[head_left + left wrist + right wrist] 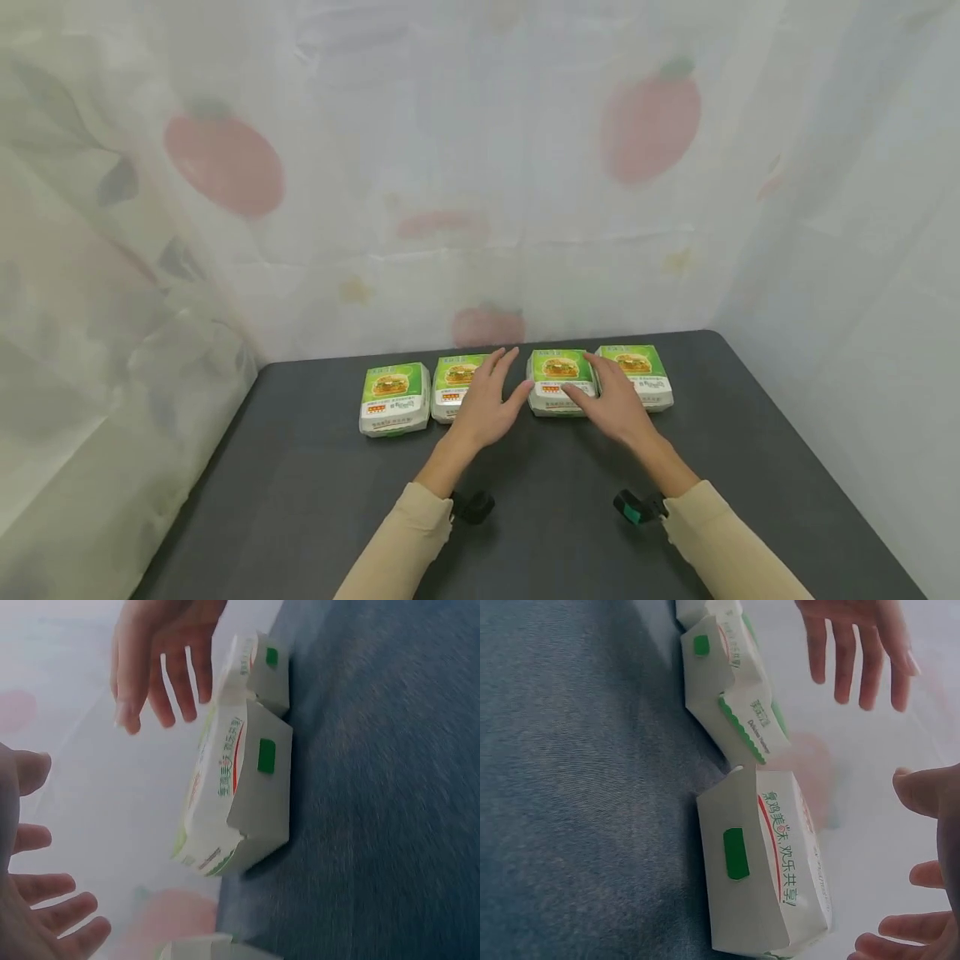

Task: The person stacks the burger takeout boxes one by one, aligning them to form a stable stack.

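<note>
Several burger boxes with green-and-white lids stand in a row along the far side of the dark table. My left hand (486, 406) hovers with fingers spread by the second burger box (450, 400) from the left, overlapping its right part in the head view. Fingers parted, my right hand (618, 406) is over the gap between the third burger box (558, 404) and the rightmost burger box (648, 392). The wrist views show both hands raised beside the box lids, holding nothing. At the left end sits another burger box (393, 404).
The dark table (315, 517) has a rounded far right corner. A pale curtain with strawberry prints (480, 150) hangs right behind it, and more sheeting closes in both sides. A black wrist device (474, 506) is on the left wrist, another wrist device (633, 507) on the right.
</note>
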Demonstrator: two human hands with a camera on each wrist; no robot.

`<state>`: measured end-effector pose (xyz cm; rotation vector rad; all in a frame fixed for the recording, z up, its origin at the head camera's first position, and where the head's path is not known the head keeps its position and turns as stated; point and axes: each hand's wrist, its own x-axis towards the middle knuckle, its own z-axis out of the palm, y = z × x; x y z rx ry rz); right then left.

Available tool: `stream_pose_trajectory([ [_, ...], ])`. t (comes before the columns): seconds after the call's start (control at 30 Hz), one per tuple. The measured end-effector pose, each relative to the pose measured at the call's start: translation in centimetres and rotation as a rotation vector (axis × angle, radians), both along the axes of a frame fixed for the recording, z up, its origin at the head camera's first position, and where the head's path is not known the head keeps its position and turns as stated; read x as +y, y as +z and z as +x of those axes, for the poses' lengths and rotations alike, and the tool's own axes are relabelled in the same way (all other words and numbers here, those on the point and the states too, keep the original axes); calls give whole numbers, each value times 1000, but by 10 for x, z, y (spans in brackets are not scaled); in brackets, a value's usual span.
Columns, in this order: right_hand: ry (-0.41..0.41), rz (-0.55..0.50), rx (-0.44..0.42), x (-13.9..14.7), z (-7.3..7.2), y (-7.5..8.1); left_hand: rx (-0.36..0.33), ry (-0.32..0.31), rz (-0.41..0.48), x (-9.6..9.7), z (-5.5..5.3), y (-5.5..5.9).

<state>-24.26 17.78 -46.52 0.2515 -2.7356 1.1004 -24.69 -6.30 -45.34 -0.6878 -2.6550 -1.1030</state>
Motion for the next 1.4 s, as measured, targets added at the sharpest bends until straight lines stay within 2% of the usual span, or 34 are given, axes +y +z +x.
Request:
stream_pose_trajectory([
  [0.23, 38, -83, -54, -3, -12, -5, -144, -19, 112, 15, -12, -11],
  [0.37, 51, -95, -63, -5, -17, -6, -217, -15, 184, 22, -18, -16],
  [0.57, 45, -84, -61, -5, -18, -10, -313, -8, 200, 29, -27, -27],
  [0.7, 38, -78, -88, -4, -17, -13, -376, -12, 217, 35, -28, -30],
  [0.8, 26, -63, -104, -5, -16, -16, -396, -24, 231, 40, -29, -32],
  [0.97, 16, -25, -130, -7, -15, -21, -382, -30, 230, 44, -33, -37],
  [1.07, 7, -17, -127, -8, -15, -24, -360, -19, 218, 45, -33, -40],
  [1.23, -20, 6, -128, -8, -17, -31, -366, 9, 207, 46, -31, -46],
  [1.4, -37, -4, -106, -8, -16, -33, -366, 16, 245, 45, -29, -46],
])
